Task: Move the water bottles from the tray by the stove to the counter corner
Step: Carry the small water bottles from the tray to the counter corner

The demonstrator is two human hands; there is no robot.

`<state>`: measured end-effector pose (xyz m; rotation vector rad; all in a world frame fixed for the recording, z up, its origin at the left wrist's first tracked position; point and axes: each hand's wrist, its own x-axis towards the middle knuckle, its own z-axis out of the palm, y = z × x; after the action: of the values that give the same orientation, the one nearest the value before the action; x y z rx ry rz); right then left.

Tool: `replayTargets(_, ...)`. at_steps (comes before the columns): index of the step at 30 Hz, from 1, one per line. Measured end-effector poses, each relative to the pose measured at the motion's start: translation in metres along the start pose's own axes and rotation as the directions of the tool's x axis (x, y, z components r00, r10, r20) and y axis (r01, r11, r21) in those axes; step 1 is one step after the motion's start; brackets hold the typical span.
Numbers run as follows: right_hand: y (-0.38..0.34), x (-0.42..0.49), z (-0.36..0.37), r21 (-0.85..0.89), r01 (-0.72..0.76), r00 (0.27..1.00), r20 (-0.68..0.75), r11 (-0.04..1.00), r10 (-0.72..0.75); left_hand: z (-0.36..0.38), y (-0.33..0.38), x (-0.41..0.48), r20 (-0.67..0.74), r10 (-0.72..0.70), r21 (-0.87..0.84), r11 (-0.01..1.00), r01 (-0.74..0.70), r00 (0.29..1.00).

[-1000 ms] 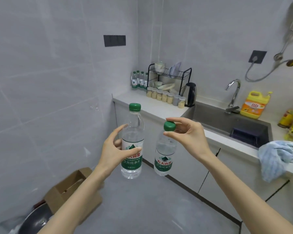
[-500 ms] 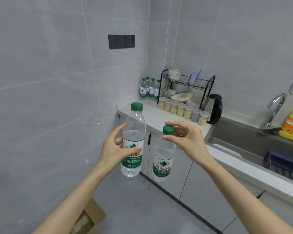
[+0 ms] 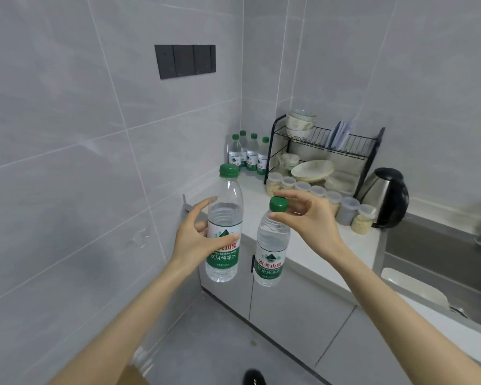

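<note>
My left hand (image 3: 195,240) grips a clear water bottle (image 3: 225,218) with a green cap and green label around its middle, upright in the air. My right hand (image 3: 308,220) pinches a second bottle (image 3: 271,251) by its green cap, so it hangs below my fingers. Both bottles are in front of the counter's left end (image 3: 256,201). In the counter corner by the wall stand several more green-capped bottles (image 3: 247,154). The tray and the stove are out of view.
A black dish rack (image 3: 325,151) with bowls and plates stands right of the corner bottles. A row of small jars (image 3: 317,195) lines its front. A black and steel kettle (image 3: 386,198) and the sink (image 3: 439,262) lie further right. Grey tiled wall to my left.
I have come closer to the counter corner and the view has turned left. Both hands still carry their bottles the same way; the corner bottles and dish rack look larger.
</note>
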<state>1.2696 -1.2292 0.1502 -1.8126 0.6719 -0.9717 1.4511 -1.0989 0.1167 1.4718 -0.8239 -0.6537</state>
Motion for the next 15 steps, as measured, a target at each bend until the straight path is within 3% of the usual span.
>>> replayTargets(15,0.123,0.237,0.038,-0.078,-0.009,0.994,0.105,0.997,0.018,0.012,-0.065,0.245,-0.094,-0.115,-0.014,0.993,0.115,0.989)
